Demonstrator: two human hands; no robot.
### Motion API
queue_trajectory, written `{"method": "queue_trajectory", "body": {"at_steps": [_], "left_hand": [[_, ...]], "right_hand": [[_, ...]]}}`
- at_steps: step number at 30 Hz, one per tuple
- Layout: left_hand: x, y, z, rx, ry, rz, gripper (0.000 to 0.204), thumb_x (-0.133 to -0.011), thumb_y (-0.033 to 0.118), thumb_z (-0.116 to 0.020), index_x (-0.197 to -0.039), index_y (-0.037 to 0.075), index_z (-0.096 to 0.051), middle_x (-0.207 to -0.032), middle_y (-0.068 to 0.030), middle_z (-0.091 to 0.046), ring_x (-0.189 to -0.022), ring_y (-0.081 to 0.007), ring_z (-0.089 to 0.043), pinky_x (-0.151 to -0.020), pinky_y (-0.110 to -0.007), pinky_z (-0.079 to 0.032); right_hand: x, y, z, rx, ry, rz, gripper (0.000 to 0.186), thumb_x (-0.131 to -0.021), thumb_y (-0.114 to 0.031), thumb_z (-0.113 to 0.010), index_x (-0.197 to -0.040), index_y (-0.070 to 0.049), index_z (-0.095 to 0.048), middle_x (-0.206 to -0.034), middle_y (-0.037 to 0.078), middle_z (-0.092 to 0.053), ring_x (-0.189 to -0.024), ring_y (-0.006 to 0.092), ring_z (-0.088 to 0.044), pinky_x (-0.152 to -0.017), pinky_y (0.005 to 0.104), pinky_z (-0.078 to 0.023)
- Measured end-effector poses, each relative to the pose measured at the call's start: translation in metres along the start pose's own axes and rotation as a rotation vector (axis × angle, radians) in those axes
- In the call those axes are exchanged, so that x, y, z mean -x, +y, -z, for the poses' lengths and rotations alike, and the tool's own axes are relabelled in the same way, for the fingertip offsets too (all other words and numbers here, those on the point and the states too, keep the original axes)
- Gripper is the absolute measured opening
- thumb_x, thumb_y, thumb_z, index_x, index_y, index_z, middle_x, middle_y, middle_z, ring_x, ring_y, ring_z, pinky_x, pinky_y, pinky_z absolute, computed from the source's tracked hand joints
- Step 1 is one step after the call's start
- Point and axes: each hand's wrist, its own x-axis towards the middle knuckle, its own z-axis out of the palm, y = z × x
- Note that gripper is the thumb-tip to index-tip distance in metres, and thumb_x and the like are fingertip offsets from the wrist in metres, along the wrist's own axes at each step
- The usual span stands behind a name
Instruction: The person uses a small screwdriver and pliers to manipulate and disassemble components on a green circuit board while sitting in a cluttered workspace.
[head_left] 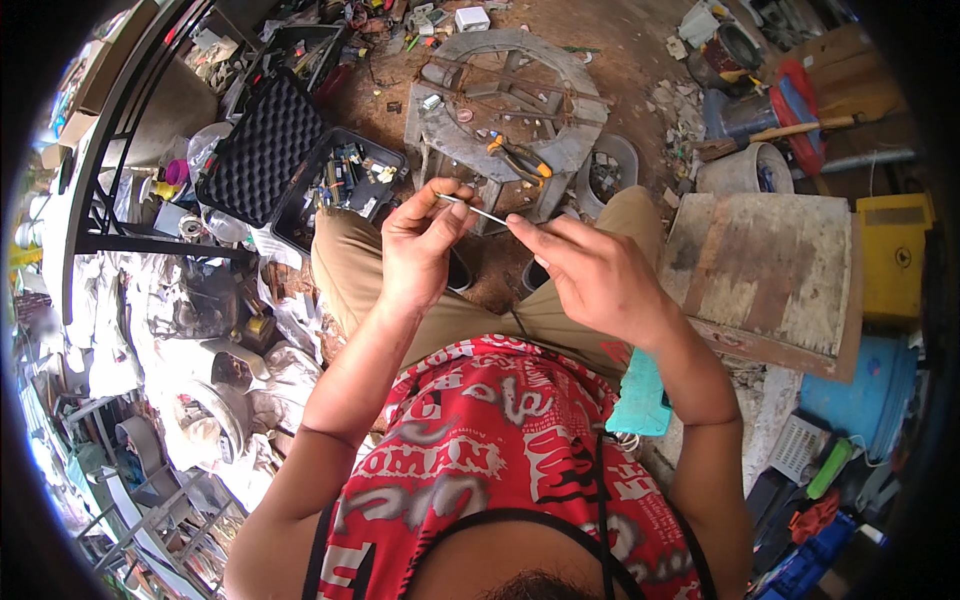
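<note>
A thin, pale metal rod (478, 210) runs slantwise between my two hands, above my knees. My left hand (432, 225) pinches its upper left end between thumb and fingers. At the rod's other end, the fingertips of my right hand (580, 262) are pressed together on it; the thumb is mostly hidden. What kind of rod it is, I cannot make out. Just beyond my hands, pliers (522, 158) with orange and black handles lie on a round, ring-shaped grey stand (440, 125). Small bits and a little cylinder (441, 75) rest on that stand too.
An open black case (268, 150) with foam lining and small parts sits at the left. Right of the stand is a bucket (612, 165). A worn wooden board (760, 270) lies at my right, near a yellow box (893, 260) and a blue container (870, 395). Clutter fills the left side.
</note>
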Motion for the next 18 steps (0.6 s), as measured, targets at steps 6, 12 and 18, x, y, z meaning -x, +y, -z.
{"method": "queue_trajectory", "body": {"at_steps": [6, 12, 18], "left_hand": [[-0.001, -0.003, -0.005, -0.017, -0.071, 0.043, 0.031, -0.09, 0.0, -0.063, -0.121, 0.002, -0.058, -0.113, -0.0065, -0.064, -0.103, -0.0158, -0.062, -0.089, -0.028, -0.052], [0.003, -0.011, 0.0, 0.002, -0.056, 0.061, 0.025, -0.091, 0.001, -0.059, -0.116, 0.003, -0.059, -0.112, -0.0088, -0.063, -0.107, -0.021, -0.062, -0.096, -0.035, -0.051], [0.002, -0.013, -0.007, 0.021, 0.011, 0.062, 0.025, -0.09, -0.005, -0.053, -0.113, 0.001, -0.06, -0.106, -0.0051, -0.064, -0.099, -0.0148, -0.063, -0.091, -0.03, -0.053]], "right_hand": [[0.01, 0.007, -0.027, 0.065, 0.167, 0.076, 0.061, -0.075, -0.001, -0.061, -0.135, -0.012, -0.053, -0.086, 0.009, -0.053, -0.069, 0.0266, -0.061, -0.058, 0.0386, -0.053], [0.008, 0.004, -0.013, 0.042, 0.01, -0.012, 0.056, -0.078, 0.002, -0.056, -0.133, -0.012, -0.055, -0.09, 0.012, -0.057, -0.072, 0.0306, -0.062, -0.063, 0.0397, -0.052], [-0.014, 0.014, 0.018, -0.081, -0.134, -0.005, 0.052, -0.08, 0.003, -0.055, -0.13, -0.011, -0.058, -0.087, 0.015, -0.059, -0.075, 0.0327, -0.061, -0.067, 0.0397, -0.052]]}}
